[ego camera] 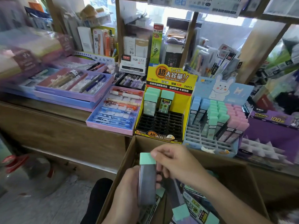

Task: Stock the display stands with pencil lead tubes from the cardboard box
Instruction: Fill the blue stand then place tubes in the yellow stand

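Holding one pencil lead tube upright above the cardboard box, the left hand curled its fingers and thumb round the dark lower body. The right hand pinched the upper part at the mint cap. The tube looked like a small rigid plastic case, light enough for a fingertip hold and unlikely to bend. Its smooth sides would probably be a little slippery, and the cap might pull off if it alone bore the load. Taking it by the flat sides of the body, near the top, seemed the safest hold, leaving the bottom end free to drop into a slot.

Beyond the hands, on the table, stood the yellow display stand, with a few tubes at its back and many bare black slots. Further right of the right hand, the blue display stand was partly filled. More tubes lay loose in the box below the right wrist.
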